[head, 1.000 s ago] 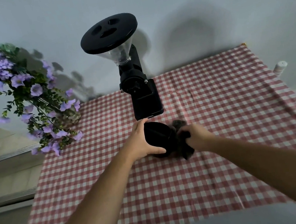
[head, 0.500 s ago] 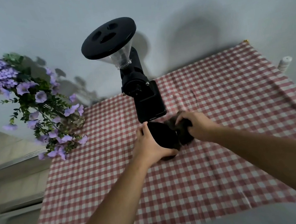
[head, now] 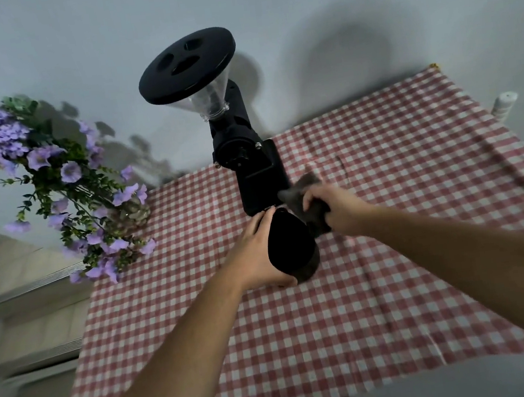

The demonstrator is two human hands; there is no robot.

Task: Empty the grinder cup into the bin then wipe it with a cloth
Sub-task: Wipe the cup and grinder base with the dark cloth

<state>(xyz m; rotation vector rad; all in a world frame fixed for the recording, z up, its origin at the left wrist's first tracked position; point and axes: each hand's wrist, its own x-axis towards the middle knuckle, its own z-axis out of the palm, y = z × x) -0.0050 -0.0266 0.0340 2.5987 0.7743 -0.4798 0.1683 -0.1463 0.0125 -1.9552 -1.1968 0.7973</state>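
Just at six o'clock of the black coffee grinder (head: pixel 251 163), the grinder cup (head: pixel 290 248) is held above the checked surface (head: pixel 306 342), tipped so its dark mouth faces the camera. The left hand (head: pixel 258 258) wraps its fingers around the cup's left side, thumb under the lower rim. The right hand (head: pixel 331 205), at about one o'clock of the cup, has its fingers closed on a grey cloth (head: pixel 303 193), whose loose end sticks up blurred against the grinder's base.

A second ago the cloth was bunched low at the cup's right flank; now it has climbed to the upper rim, and both hands have moved closer to the grinder. That suggests wiping is under way, working around the rim, with emptying probably done; no bin is in view.

The cup looks matte black, smooth and oval-mouthed; its inside is too dark to tell whether any grounds remain. Purple flowers (head: pixel 51 179) hang at nine o'clock, well apart.
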